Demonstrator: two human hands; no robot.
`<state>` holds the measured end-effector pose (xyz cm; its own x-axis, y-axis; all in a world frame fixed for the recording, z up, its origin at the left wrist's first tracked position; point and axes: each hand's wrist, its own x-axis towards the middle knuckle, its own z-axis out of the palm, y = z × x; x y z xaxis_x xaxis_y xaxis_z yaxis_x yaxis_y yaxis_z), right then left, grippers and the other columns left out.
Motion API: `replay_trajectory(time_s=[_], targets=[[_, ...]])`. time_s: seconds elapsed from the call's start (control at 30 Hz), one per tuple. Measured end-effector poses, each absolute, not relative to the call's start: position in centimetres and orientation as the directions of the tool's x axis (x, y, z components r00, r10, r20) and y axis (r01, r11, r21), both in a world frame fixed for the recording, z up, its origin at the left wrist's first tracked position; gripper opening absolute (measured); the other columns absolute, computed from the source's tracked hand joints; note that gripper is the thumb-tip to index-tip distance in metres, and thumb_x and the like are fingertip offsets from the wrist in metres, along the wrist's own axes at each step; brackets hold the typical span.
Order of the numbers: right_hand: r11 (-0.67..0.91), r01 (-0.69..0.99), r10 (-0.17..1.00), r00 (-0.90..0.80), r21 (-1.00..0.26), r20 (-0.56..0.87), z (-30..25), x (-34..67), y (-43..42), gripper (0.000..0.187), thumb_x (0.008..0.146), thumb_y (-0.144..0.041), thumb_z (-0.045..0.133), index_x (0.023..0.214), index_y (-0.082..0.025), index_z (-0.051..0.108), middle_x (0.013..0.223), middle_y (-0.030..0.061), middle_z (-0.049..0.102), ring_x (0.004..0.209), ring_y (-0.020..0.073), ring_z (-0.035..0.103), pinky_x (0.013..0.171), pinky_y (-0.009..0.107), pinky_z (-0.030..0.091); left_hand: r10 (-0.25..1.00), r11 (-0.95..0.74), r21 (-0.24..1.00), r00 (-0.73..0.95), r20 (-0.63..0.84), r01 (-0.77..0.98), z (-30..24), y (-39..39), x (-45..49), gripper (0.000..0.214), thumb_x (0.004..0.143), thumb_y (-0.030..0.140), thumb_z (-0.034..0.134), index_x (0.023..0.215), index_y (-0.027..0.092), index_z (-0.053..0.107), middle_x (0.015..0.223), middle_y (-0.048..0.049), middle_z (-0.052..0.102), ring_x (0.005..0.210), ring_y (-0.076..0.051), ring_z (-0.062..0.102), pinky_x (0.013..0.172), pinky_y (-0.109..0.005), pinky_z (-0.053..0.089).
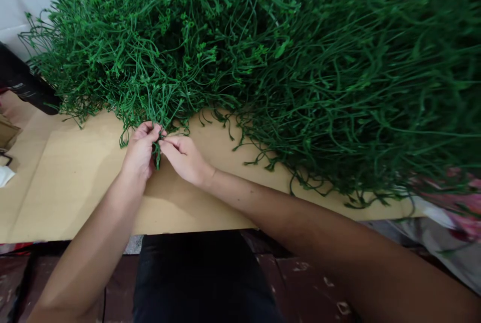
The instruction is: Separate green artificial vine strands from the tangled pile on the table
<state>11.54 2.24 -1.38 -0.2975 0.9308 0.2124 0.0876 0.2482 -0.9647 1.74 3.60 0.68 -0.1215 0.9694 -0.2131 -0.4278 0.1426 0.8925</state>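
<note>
A big heap of green plastic plant stems (263, 52) covers the far half of a light wooden board (75, 182). My left hand (141, 152) and my right hand (184, 158) meet at the heap's near edge. Both are closed in a pinch on one small green stem piece (158, 155) that hangs down between them. My left fingers curl around its upper part. My right thumb and fingers press against it from the right.
A dark object (22, 85) lies at the board's far left, with a cardboard corner (7, 132) and a white scrap (5, 175) beside it. Pink flowered cloth (451, 202) shows at the right. My dark-clothed lap (199, 278) lies below the board's near edge.
</note>
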Motion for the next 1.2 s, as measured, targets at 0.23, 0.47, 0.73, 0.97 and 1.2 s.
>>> replay_trajectory(time_s=[0.23, 0.47, 0.73, 0.97, 1.2], targets=[[0.628, 0.057, 0.533, -0.758, -0.776, 0.376, -1.1, 10.7, -1.6, 0.031, 0.08, -0.023, 0.04, 0.051, -0.016, 0.031, 0.051, -0.0033, 0.032, 0.05, 0.0061, 0.026, 0.053, 0.024, 0.021, 0.932, 0.161, 0.884, -0.227, -0.283, -0.439, 1.5, 4.4, 0.2, 0.016, 0.08, 0.006, 0.049, 0.07, 0.018, 0.045, 0.052, 0.007, 0.051, 0.043, -0.004, 0.048, 0.042, -0.013, 0.039], [0.472, -0.056, 0.82, -0.34, -0.88, 0.461, 0.4, 13.3, 0.8, 0.035, 0.081, -0.031, 0.049, 0.056, -0.019, 0.026, 0.054, -0.0056, 0.025, 0.049, 0.0039, 0.023, 0.046, 0.019, 0.02, 0.965, 0.212, 0.899, -0.063, -0.255, -0.383, 1.2, 4.0, 0.2, 0.013, 0.072, 0.008, 0.062, 0.071, 0.016, 0.052, 0.062, 0.0043, 0.062, 0.051, -0.005, 0.057, 0.047, -0.014, 0.043], [0.419, 0.343, 0.888, 0.035, -0.841, 0.458, 1.3, 16.5, 3.7, 0.02, 0.083, -0.037, 0.053, 0.081, -0.019, 0.046, 0.055, -0.006, 0.03, 0.049, 0.0054, 0.028, 0.049, 0.022, 0.025, 0.974, 0.201, 0.931, -0.035, -0.222, -0.306, 1.3, 3.8, 0.7, 0.017, 0.066, 0.012, 0.068, 0.07, 0.016, 0.052, 0.061, 0.0045, 0.061, 0.054, -0.006, 0.057, 0.045, -0.015, 0.039], [0.47, 0.504, 0.883, -0.26, -0.725, 0.391, -0.5, 15.4, 3.8, 0.027, 0.078, -0.021, 0.056, 0.104, -0.015, 0.053, 0.071, -0.0019, 0.049, 0.055, 0.0059, 0.037, 0.056, 0.023, 0.033, 0.978, 0.197, 0.921, -0.002, -0.21, -0.337, 1.1, 3.7, 0.8, 0.021, 0.058, 0.012, 0.074, 0.067, 0.015, 0.055, 0.061, 0.0047, 0.061, 0.052, -0.005, 0.055, 0.051, -0.016, 0.043], [0.251, 0.015, 0.924, -0.301, -0.968, 0.235, -0.3, 15.0, 4.1, 0.021, 0.077, -0.029, 0.058, 0.09, -0.015, 0.052, 0.054, -0.0079, 0.03, 0.049, 0.0041, 0.026, 0.046, 0.019, 0.025, 0.983, 0.183, 0.94, 0.054, -0.175, -0.289, 1.1, 3.5, 0.7, 0.022, 0.058, 0.016, 0.076, 0.065, 0.015, 0.055, 0.058, 0.0059, 0.057, 0.05, -0.004, 0.049, 0.047, -0.015, 0.038]])
